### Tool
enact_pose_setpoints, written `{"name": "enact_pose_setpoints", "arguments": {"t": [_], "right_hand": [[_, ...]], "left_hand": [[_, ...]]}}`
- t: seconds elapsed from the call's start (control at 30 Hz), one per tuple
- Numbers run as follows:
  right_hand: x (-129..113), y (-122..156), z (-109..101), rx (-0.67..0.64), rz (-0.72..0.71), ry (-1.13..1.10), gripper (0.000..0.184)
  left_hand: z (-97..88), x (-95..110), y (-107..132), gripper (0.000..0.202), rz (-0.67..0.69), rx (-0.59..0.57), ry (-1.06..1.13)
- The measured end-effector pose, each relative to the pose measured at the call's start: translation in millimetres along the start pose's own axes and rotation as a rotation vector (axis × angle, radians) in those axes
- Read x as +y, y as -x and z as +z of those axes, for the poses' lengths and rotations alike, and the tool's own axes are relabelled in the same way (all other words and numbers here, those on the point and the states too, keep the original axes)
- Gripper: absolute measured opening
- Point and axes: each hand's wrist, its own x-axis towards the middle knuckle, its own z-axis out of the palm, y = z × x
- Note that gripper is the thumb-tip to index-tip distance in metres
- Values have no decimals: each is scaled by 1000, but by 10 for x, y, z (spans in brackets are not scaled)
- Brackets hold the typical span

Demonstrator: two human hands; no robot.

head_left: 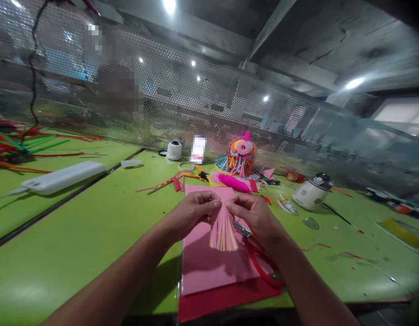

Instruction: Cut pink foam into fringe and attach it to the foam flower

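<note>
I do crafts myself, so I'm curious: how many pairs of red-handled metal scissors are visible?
1: the red-handled metal scissors show beside the bare right hand, partly covered, over the flat pink paper sheet. Others may be hidden.

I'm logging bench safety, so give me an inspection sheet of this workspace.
Surface: green table, grey marks at right.
Job's things: fringed pink paper above a pink sheet, which overlaps a red sheet; scissors beside the right hand, whether held unclear.
Clutter: yarn, spool, ornament, white pot, coloured strips.
Grip: left hand and right hand pinch the fringed paper's top.
Cables: white cable at a white block; dark cord hanging at left.
Surroundings: mesh screen behind, lit ceiling lamps.
</note>
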Motion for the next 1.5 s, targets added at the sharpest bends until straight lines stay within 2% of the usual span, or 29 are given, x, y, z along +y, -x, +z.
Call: {"name": "enact_pose_setpoints", "arguments": {"t": [0.27,0.37,0.53,0.63,0.77,1.07,1.37,1.5], "right_hand": [[178,28,-3,16,124,-200,16],[210,26,-12,52,69,-153,18],[168,41,-18,90,-16,56,20],[161,59,-21,81,-9,36,28],[177,70,-57,41,44,-96,30],[113,75,-133,-20,106,-225,11],[145,100,-113,30,70,-142,8],[121,99,-103,75,37,-26,7]], "left_hand": [[11,-74,-35,14,-32,27,-7],[22,-90,-45,15,-15,39,-23],[34,-119,-69,16,-15,105,-59],[19,-132,-83,18,-20,135,-72],[5,-122,-77,19,-34,108,-41],[-44,-134,-76,15,2,15,10],[-46,-162,-85,12,-9,-31,-41],[-27,-162,-96,16,49,29,-154]]}}
